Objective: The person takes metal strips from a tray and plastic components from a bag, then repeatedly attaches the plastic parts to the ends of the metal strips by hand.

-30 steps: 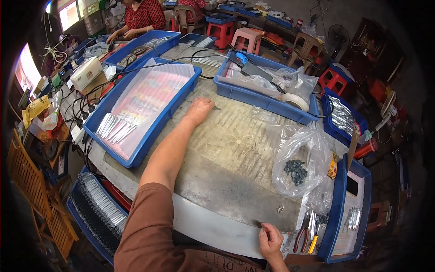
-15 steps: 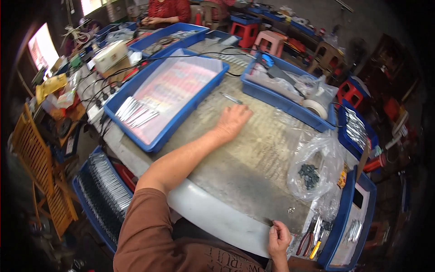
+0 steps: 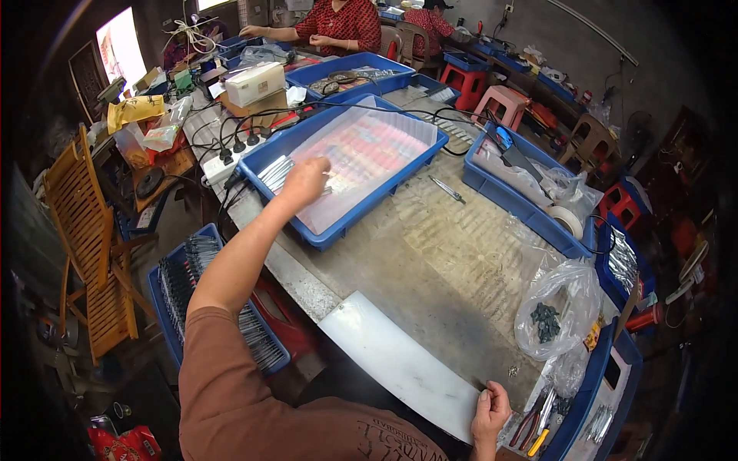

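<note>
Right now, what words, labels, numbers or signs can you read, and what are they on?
I won't copy printing out, but here's where some shows:
Brown shirt: dark lettering across the front.
Yellow package: dark marks, too small to read.
White box: a tiny mark, too blurred to read.

Brown shirt [image 3: 384,438], near side of blue tray [image 3: 357,219]: dark printed capitals across chest, several lines, partly lost in folds. Yellow bag [image 3: 135,113], left of tray: dark marks, illegible. White box [image 3: 255,84], beyond tray's left end: small mark, too small to read.
</note>
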`<state>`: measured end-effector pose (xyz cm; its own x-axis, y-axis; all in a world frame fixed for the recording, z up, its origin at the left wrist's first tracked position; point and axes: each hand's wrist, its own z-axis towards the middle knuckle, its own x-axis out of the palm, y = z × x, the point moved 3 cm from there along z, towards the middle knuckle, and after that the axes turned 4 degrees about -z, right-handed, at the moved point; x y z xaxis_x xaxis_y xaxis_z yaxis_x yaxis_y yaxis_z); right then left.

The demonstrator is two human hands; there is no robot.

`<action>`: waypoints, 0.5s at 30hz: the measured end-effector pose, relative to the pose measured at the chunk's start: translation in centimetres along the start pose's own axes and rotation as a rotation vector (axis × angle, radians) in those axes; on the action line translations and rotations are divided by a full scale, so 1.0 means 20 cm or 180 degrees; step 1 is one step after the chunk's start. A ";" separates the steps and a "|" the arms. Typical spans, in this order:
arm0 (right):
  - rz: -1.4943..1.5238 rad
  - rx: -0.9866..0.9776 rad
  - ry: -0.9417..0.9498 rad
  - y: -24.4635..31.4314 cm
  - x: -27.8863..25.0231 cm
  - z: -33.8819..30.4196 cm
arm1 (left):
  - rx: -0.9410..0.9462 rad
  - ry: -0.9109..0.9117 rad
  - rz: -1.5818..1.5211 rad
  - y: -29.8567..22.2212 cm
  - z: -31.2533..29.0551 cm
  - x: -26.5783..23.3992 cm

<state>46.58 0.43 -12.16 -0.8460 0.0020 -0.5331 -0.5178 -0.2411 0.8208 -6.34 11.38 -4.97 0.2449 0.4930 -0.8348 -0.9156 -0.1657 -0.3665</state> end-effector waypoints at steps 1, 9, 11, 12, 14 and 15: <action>0.0030 -0.0020 -0.0114 0.01 0.00 0.00 | -0.0010 -0.0016 0.0000 0.07 0.01 0.01; -0.0336 -0.0182 -0.0234 0.03 0.01 0.00 | -0.0609 0.1576 0.0920 0.10 0.04 0.11; -0.0253 -0.0196 -0.0364 0.05 0.01 0.00 | -0.0588 0.1720 0.0984 0.12 0.04 0.13; -0.0253 -0.0205 -0.0365 0.05 0.01 0.00 | -0.0526 0.1760 0.1013 0.14 0.04 0.15; -0.0417 -0.0275 -0.0284 0.05 0.01 0.00 | -0.0474 0.1794 0.1044 0.20 0.03 0.18; -0.0417 -0.0279 -0.0283 0.05 0.01 0.01 | -0.0475 0.1733 0.0905 0.22 0.03 0.18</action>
<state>45.88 0.29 -11.38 -0.7819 0.1237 -0.6110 -0.6146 -0.3168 0.7224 -9.65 12.92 -9.25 0.1618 -0.0866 -0.9830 -0.9240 -0.3631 -0.1201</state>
